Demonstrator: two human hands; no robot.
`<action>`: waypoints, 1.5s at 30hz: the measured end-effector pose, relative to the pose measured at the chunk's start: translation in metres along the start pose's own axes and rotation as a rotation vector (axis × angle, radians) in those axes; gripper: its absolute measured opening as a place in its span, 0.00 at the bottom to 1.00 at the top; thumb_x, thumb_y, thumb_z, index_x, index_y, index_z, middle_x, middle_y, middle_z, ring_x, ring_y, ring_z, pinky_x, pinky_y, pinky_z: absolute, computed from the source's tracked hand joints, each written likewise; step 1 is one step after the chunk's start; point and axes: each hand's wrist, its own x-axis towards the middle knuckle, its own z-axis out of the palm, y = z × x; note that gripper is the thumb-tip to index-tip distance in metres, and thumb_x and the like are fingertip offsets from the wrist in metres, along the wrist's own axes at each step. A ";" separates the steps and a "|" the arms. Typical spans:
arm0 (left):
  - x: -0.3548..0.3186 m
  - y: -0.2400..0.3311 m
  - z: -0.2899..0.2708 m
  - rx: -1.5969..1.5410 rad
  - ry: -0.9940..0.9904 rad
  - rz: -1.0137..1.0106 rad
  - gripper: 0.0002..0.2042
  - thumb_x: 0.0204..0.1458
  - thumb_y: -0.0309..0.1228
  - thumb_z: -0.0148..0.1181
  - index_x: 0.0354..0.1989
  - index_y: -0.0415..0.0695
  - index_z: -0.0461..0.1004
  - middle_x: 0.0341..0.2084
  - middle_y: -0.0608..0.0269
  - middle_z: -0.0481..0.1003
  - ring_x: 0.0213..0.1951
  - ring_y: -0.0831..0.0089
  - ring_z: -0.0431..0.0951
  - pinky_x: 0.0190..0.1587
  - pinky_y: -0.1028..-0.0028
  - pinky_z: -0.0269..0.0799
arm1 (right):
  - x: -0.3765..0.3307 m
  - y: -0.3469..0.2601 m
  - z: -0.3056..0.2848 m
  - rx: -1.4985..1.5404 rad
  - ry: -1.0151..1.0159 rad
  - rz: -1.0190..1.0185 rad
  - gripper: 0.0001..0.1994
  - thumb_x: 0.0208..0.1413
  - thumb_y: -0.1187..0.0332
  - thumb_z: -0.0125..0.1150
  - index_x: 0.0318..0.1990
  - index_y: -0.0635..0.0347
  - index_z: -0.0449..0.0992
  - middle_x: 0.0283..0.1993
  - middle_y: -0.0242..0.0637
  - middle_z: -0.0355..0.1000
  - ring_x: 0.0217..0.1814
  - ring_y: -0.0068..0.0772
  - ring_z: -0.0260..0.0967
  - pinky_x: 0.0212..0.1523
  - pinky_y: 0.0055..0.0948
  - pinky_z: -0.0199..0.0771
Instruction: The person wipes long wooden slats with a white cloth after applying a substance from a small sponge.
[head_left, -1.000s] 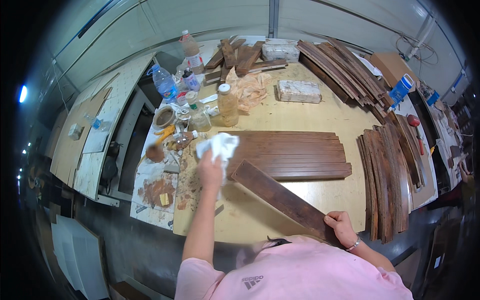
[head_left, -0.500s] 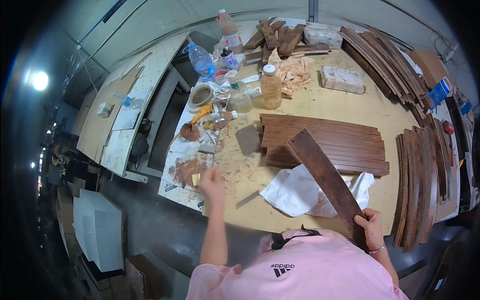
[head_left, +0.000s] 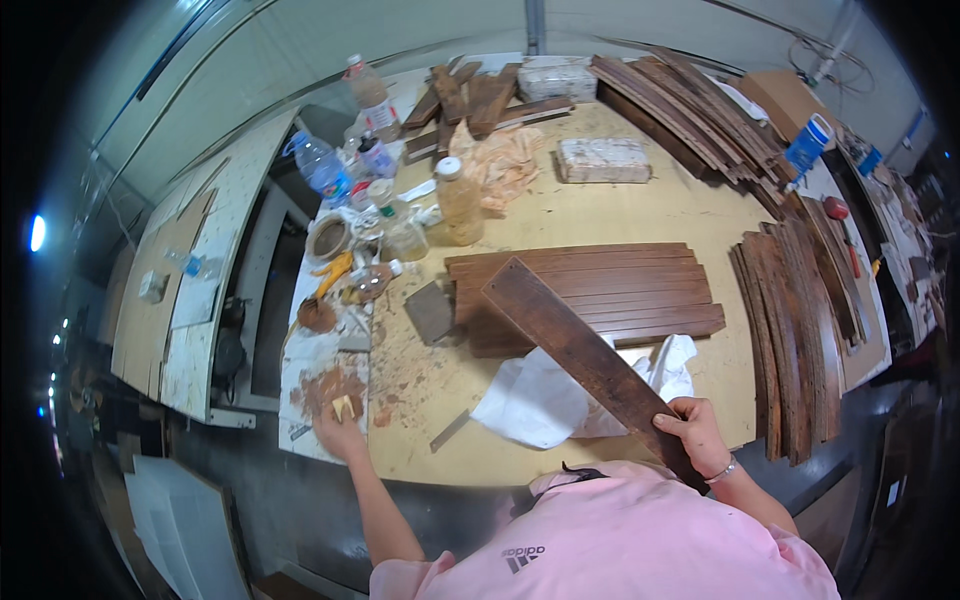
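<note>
My right hand (head_left: 694,437) grips the near end of a dark brown wooden board (head_left: 590,365), thumb on top. The board slants up to the left, its far end over a stack of brown boards (head_left: 590,290) and its middle above a white cloth (head_left: 535,400). At the table's left front, my left hand (head_left: 338,432) is closed on a small pale-yellow piece (head_left: 343,407), its exact kind unclear. That piece is over a brown paste smear (head_left: 325,388) on a white sheet. Nearby lie a grey flat block (head_left: 429,312) and a thin metal strip (head_left: 450,431).
Bottles, including a tall amber one (head_left: 460,205), and a round bowl (head_left: 328,237) crowd the table's left side. Curved board stacks (head_left: 785,340) line the right. A wrapped block (head_left: 603,161) and crumpled peach cloth (head_left: 503,168) lie farther back.
My left hand has moved down and left, bringing the pale-yellow piece over the brown smear. My right hand still holds the board at much the same slant. The whole view has shifted.
</note>
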 end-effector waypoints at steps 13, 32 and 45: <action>-0.030 0.144 -0.018 -0.760 -0.109 0.302 0.08 0.44 0.16 0.61 0.34 0.36 0.76 0.29 0.61 0.71 0.31 0.72 0.71 0.34 0.74 0.68 | -0.003 0.027 -0.013 -0.035 0.107 -0.042 0.11 0.49 0.70 0.66 0.22 0.70 0.75 0.18 0.27 0.67 0.22 0.15 0.58 0.22 0.23 0.57; -0.188 0.322 -0.048 -0.984 -0.663 0.856 0.05 0.40 0.17 0.64 0.24 0.40 0.74 0.20 0.65 0.65 0.22 0.73 0.65 0.24 0.73 0.60 | -0.021 0.025 -0.043 0.040 0.188 -0.045 0.09 0.51 0.70 0.63 0.27 0.70 0.77 0.23 0.27 0.70 0.25 0.15 0.61 0.26 0.21 0.61; -0.252 0.325 -0.058 -1.003 -0.986 1.200 0.05 0.44 0.24 0.63 0.31 0.42 0.76 0.26 0.56 0.68 0.26 0.58 0.73 0.27 0.63 0.68 | 0.037 -0.039 -0.041 0.241 0.202 -0.216 0.10 0.53 0.69 0.62 0.25 0.68 0.76 0.22 0.25 0.69 0.26 0.15 0.61 0.27 0.23 0.61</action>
